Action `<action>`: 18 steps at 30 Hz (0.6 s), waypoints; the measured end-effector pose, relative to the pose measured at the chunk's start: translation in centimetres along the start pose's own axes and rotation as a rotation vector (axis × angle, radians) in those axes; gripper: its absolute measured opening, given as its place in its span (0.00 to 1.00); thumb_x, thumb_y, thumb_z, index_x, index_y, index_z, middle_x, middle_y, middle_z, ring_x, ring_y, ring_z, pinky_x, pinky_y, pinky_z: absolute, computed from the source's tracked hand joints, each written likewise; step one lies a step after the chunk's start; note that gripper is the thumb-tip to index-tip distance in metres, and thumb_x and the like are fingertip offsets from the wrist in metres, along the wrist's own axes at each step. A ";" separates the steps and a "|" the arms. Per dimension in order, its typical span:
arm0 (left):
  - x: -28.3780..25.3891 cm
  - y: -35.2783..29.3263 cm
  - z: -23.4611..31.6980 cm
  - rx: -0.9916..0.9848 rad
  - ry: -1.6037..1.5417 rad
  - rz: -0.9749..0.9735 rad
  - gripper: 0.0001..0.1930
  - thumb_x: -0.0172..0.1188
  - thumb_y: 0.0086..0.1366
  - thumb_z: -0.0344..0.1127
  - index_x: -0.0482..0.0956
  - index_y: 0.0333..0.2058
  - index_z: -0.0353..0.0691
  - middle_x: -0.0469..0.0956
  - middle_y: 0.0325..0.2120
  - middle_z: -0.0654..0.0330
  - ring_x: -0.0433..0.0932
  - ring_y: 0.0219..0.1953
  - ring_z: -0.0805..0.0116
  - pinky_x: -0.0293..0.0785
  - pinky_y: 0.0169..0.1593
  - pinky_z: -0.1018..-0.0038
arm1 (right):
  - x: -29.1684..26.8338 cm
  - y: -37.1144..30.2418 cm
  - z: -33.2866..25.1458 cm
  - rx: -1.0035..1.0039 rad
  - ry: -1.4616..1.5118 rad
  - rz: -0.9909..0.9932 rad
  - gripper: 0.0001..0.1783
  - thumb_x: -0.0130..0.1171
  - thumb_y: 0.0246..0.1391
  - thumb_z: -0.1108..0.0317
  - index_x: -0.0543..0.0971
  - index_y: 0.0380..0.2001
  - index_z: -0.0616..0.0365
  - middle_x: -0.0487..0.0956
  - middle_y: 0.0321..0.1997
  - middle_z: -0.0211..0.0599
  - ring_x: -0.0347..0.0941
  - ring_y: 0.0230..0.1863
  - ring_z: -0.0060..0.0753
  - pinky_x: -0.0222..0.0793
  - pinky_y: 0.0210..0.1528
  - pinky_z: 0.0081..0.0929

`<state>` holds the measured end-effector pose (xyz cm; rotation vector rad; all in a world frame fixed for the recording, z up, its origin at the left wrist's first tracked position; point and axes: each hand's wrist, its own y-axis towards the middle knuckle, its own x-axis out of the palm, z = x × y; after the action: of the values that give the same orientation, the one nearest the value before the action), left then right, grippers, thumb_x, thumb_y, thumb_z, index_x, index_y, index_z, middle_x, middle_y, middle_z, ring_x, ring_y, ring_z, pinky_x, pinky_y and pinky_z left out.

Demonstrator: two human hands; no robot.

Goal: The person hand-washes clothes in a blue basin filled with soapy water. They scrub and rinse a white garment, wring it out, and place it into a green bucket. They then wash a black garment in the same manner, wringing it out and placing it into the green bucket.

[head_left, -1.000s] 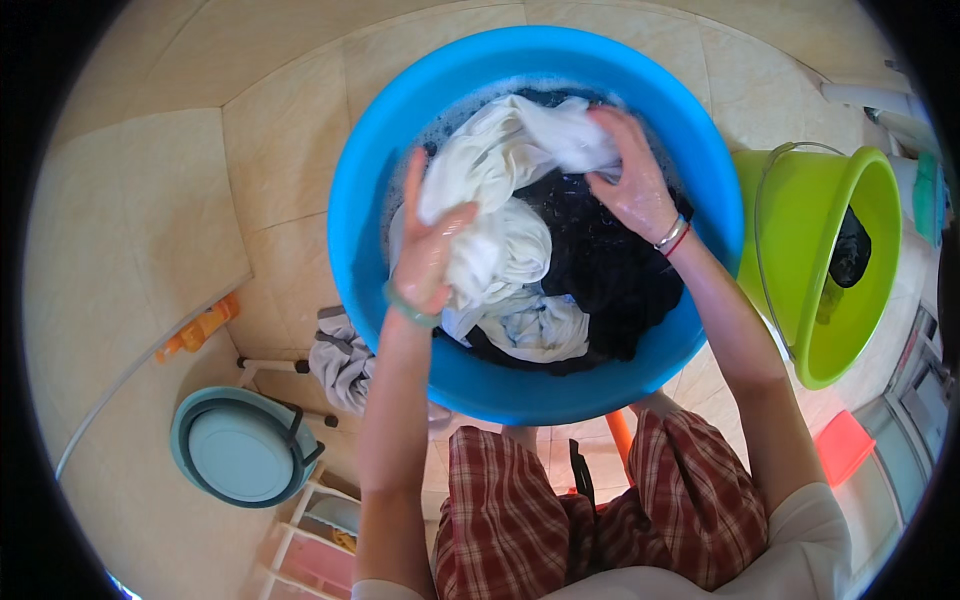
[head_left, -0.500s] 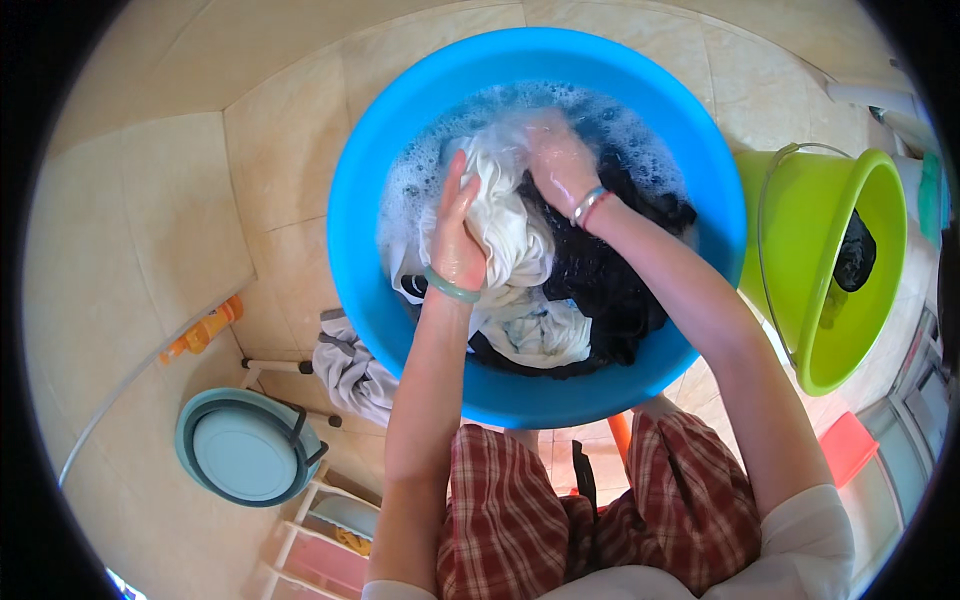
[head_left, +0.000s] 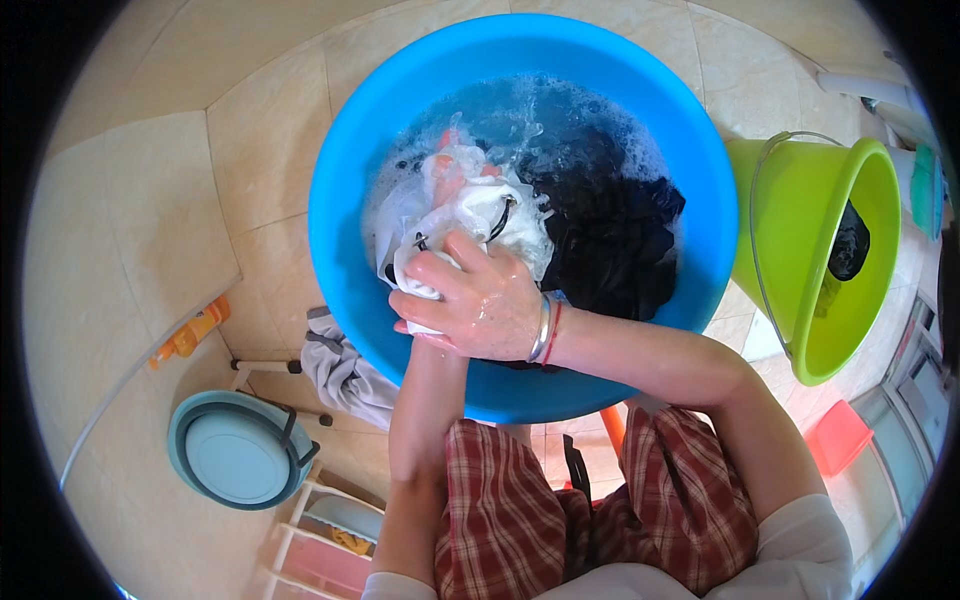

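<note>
White cloth [head_left: 480,207] sits just left of the frame's centre, within the blue basin [head_left: 650,80], where I see the right hand [head_left: 485,305] clamped on its lower part, presumably bracing it against the left hand [head_left: 447,186], whose grip beneath wet folds I cannot tell.

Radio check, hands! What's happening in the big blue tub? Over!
Right hand gripping white cloth. Left hand mostly hidden under it, grip unclear. Dark cloth crowding alongside in the sudsy blue tub.
</note>
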<state>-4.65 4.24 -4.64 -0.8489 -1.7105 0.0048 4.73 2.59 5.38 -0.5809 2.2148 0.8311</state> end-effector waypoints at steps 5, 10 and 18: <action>-0.1 -2.4 -0.5 0.374 0.351 0.128 0.18 0.51 0.72 0.48 0.71 0.57 0.53 0.74 0.38 0.62 0.75 0.43 0.67 0.74 0.46 0.69 | 0.7 1.4 0.7 0.062 0.124 0.084 0.11 0.69 0.40 0.60 0.75 0.19 0.46 0.71 0.25 0.27 0.72 0.25 0.29 0.69 0.19 0.26; -0.7 -1.1 -3.9 0.549 0.335 0.209 0.21 0.44 0.73 0.47 0.70 0.58 0.45 0.77 0.43 0.60 0.77 0.45 0.65 0.76 0.49 0.67 | 3.1 0.4 7.0 0.278 0.205 0.044 0.09 0.59 0.50 0.59 0.79 0.21 0.48 0.79 0.23 0.35 0.79 0.25 0.42 0.74 0.25 0.39; -0.6 -1.1 -0.3 0.504 0.391 0.358 0.21 0.49 0.73 0.45 0.66 0.58 0.42 0.74 0.50 0.55 0.76 0.52 0.61 0.77 0.52 0.63 | 1.8 -1.5 17.0 0.754 -0.036 -0.159 0.20 0.54 0.60 0.49 0.74 0.50 0.46 0.79 0.46 0.50 0.76 0.46 0.54 0.74 0.45 0.46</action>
<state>-4.98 3.00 -4.57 -0.7048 -1.1033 0.4645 12.07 13.14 -5.95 -0.3497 2.1948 -0.0991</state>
